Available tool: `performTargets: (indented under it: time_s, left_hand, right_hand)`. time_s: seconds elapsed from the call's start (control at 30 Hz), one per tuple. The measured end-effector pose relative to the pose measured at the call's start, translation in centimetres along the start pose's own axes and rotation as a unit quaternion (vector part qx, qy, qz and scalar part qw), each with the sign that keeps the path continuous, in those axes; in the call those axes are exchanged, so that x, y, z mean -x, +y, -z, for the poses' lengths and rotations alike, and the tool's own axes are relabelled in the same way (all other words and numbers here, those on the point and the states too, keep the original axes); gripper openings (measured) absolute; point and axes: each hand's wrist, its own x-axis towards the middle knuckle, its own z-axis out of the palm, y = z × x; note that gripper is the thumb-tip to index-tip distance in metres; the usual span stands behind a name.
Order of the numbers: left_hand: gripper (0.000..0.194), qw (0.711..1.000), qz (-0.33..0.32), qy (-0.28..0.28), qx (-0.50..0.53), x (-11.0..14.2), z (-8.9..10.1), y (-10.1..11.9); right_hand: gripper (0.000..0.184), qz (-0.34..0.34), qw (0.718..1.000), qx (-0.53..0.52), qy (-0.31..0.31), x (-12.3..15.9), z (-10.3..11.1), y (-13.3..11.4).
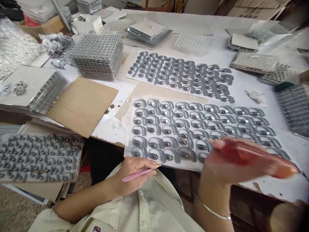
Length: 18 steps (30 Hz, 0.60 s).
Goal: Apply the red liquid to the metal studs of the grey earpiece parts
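Between the fingers of my left hand [136, 175] is a slim pink stick [137, 174] with a dark pointed tip, near the front edge of a white sheet [127, 129]. My right hand [217, 164], slightly blurred, is wrapped round a red squeeze bottle [246, 154]. The bottle's thin nozzle points left, over the lower rows of grey hook-shaped pieces [180, 115] on the sheet. Each piece carries a small shiny metal part. My right hand covers some of the pieces.
Behind lies a second sheet of grey pieces [173, 71]. A stack of clear trays [96, 54] and a cardboard piece [83, 104] are to the left. Another loaded board [41, 158] sits low at the left. Dark-grey stacked trays [293, 106] stand at the right.
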Motion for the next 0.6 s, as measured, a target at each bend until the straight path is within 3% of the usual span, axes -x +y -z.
performTargets:
  time_s: [0.07,0.13,0.27,0.43,0.6]
  left_hand:
    - [0.008,0.999,-0.037,0.011,-0.010,-0.2,0.1,-0.4]
    - [0.008,0.998,-0.063,0.018,-0.012,-0.7,0.2,-1.0]
    - [0.010,0.994,-0.103,0.032,-0.020,-1.9,0.5,-1.7]
    - [0.012,0.971,-0.220,0.025,-0.089,-2.8,1.1,-2.6]
    - [0.021,0.901,-0.383,-0.038,-0.200,-1.8,1.7,-5.1]
  right_hand:
    - [0.037,-0.031,0.999,-0.020,-0.014,0.9,-3.5,0.2]
    - [0.037,-0.038,0.999,-0.031,0.010,1.0,-4.9,0.2]
    - [0.038,-0.067,0.996,-0.021,0.055,0.3,-4.7,-0.1]
    - [0.038,-0.084,0.994,-0.028,0.061,0.2,-4.7,-0.3]
    - [0.036,-0.258,0.961,-0.092,0.042,0.4,-4.5,0.1]
